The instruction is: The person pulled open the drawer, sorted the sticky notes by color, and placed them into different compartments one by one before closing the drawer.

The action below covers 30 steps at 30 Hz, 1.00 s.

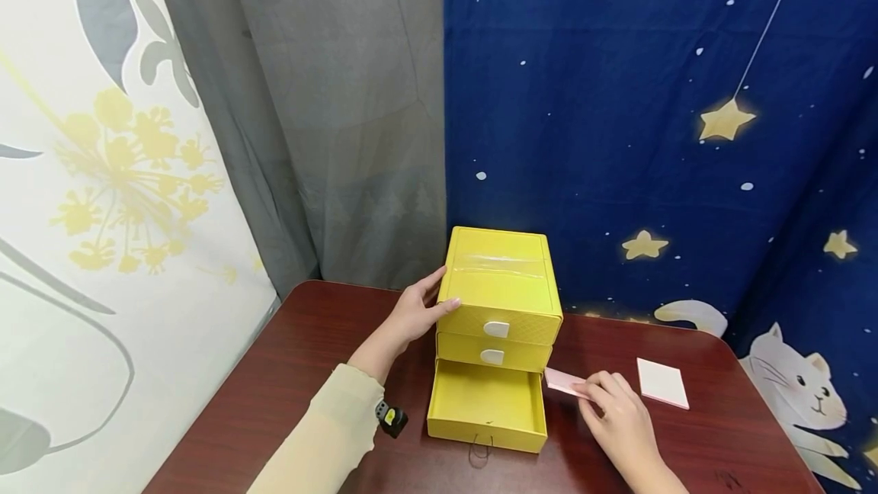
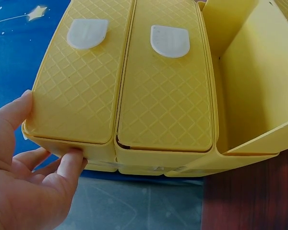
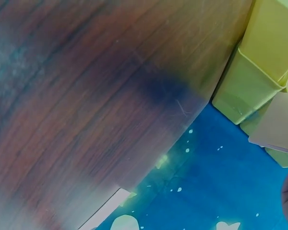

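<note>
A: Where are things now?
B: The left hand [image 1: 411,315] braces the yellow plastic three-drawer box [image 1: 499,297], fingers straight against its side. The right hand [image 1: 617,414] pinches a pale pink paper pad [image 1: 564,382] just beside the open bottom drawer [image 1: 487,405].
A: Next?
B: Likely lifting it over the drawer's wall.

white pad [image 1: 662,382], starry blue curtain [image 1: 617,136]

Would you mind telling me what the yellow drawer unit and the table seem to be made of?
The yellow drawer unit looks like moulded plastic: matte, with an embossed diamond pattern on its drawer fronts. The table appears to be dark reddish wood or wood-grain laminate, slightly glossy with visible grain.
</note>
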Available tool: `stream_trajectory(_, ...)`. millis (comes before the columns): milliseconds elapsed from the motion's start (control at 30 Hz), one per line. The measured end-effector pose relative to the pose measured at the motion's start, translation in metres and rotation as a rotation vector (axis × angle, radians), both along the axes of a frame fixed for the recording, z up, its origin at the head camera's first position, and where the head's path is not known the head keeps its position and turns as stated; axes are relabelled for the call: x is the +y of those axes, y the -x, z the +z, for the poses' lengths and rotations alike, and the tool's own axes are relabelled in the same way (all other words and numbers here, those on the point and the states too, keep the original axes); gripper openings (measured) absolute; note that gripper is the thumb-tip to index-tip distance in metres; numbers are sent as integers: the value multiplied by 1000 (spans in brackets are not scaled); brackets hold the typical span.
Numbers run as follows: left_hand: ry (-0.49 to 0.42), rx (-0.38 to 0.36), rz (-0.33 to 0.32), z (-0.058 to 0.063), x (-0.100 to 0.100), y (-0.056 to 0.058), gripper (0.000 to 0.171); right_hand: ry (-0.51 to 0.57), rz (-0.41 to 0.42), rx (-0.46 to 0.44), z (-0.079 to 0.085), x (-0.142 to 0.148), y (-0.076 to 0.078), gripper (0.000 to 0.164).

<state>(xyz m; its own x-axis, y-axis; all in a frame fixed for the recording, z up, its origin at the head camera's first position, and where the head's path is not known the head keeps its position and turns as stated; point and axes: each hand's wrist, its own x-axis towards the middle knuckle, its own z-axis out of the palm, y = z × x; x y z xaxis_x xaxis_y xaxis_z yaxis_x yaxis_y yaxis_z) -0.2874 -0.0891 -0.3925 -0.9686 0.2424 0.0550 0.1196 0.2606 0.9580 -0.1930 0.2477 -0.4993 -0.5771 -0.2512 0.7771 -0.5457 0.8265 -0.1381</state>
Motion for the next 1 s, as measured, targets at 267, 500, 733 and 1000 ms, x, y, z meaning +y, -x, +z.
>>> stream_trajectory(267,0,-1,-2,-1,-1,0,77,-13,45,32,0,-3,-3,18)
stream_trajectory(500,-8,-3,-11,4,0,-2,76,-6,76,64,1,-5,-5,18)
stream_trajectory(733,-5,-5,-3,-1,0,2,76,-4,107,111,1,-15,-7,21)
stream_trajectory(1000,-6,4,4,-1,0,1,75,-5,162,121,3,-24,-5,20)
